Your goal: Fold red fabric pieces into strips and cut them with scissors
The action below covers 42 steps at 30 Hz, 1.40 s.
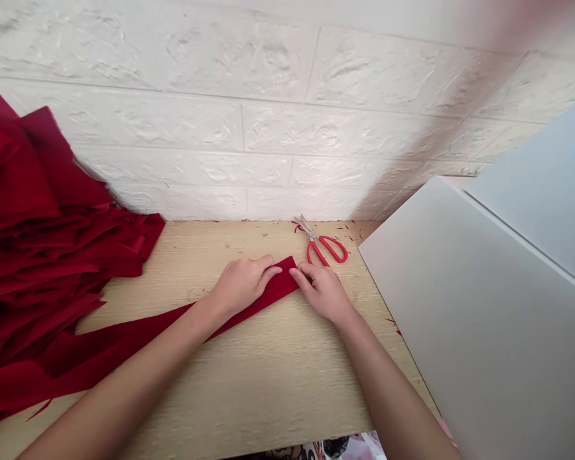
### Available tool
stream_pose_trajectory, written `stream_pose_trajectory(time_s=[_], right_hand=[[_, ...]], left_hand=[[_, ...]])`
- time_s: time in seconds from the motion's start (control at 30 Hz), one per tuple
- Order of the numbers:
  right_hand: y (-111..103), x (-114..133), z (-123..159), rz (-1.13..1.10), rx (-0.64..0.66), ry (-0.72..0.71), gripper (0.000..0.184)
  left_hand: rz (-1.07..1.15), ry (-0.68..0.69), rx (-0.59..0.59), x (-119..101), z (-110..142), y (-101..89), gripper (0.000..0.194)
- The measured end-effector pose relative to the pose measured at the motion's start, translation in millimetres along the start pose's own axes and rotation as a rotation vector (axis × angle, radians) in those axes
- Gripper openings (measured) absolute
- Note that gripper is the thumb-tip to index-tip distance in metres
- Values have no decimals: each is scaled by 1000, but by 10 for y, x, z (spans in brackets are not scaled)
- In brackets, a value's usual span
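A long dark red fabric strip (263,300) runs up from the lower left, and its squared end lies between my hands. My left hand (244,281) pinches the strip's upper edge between thumb and fingers, a little short of the end. At the end itself, my right hand (322,289) grips the corner with thumb and bent fingers. Just beyond my right hand lie scissors (326,246) with red handles, their blades pointing toward the wall. My left forearm crosses over the strip and hides part of it.
A big heap of red fabric pieces (43,223) fills the left side of the wooden table (278,377). White brick-patterned wall (211,128) rises behind. A large pale panel (483,306) stands at the right. Red scraps (352,237) lie near the scissors.
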State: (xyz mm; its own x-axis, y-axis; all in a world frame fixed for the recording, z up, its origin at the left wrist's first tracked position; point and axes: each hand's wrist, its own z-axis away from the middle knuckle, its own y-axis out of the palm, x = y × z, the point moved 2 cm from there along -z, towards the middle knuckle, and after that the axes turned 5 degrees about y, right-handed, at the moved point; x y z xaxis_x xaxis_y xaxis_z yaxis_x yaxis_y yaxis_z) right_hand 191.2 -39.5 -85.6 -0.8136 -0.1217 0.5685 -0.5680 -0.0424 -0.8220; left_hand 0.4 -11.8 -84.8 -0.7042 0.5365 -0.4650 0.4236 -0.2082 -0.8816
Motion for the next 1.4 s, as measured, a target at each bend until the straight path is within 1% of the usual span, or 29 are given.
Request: stream_pose_trajectory(time_s=[0.17,0.27,0.33,0.4,0.5,0.53,0.57,0.6,0.67,0.77,0.87,0.97,1.03,1.1,1.17,1.2,1.27,1.33,1.4], right_hand=[[19,-46,-25,103,-68,88,46],[19,-46,-19,144,-78,103,48],[-12,-51,-5,146,-112,119,50],[-74,-86,4,122,-213,156,50],[-169,-203,-16,96,-439,217,43],[-182,-250,-37,99,-485,232,39],[-182,-295,-64,112,-503,250,36],[-171,-334,-94,136,-494,270,37],[-136,-378,-151,207,-433,329,44],[-110,-345,-193,291,-340,428,49],[-133,-260,-169,319,-284,473,43],[-163,-222,-105,306,-262,439,30],[-175,-228,-61,168,-290,419,26],[-170,-227,-30,-131,-315,409,30],[-139,-181,-14,-478,-297,391,40],[-115,-139,-8,-618,-268,383,46],[-58,-31,6,-785,-178,373,55],[-4,80,32,-853,-65,360,58],[27,171,71,-865,45,321,58]], left_hand=[[49,-33,-86,40,-23,115,40],[74,-43,-89,36,-37,143,40],[100,-63,-92,32,-38,130,40],[131,-78,-102,33,-37,111,40],[153,-73,-107,47,-37,102,39],[152,-67,-106,53,-38,104,39],[152,-59,-106,59,-39,107,39],[156,-53,-112,65,-40,110,39],[170,-39,-131,71,-40,112,39],[186,-25,-155,62,-33,111,39],[192,-31,-145,47,-20,110,39],[158,-42,-133,58,-27,62,40],[105,-52,-148,89,-56,-36,39],[77,-76,-205,132,-108,-197,37],[113,-116,-311,177,-169,-394,36],[145,-137,-369,194,-197,-492,36],[207,-166,-458,212,-237,-661,37],[231,-173,-494,205,-250,-781,37],[230,-177,-498,184,-238,-861,37]])
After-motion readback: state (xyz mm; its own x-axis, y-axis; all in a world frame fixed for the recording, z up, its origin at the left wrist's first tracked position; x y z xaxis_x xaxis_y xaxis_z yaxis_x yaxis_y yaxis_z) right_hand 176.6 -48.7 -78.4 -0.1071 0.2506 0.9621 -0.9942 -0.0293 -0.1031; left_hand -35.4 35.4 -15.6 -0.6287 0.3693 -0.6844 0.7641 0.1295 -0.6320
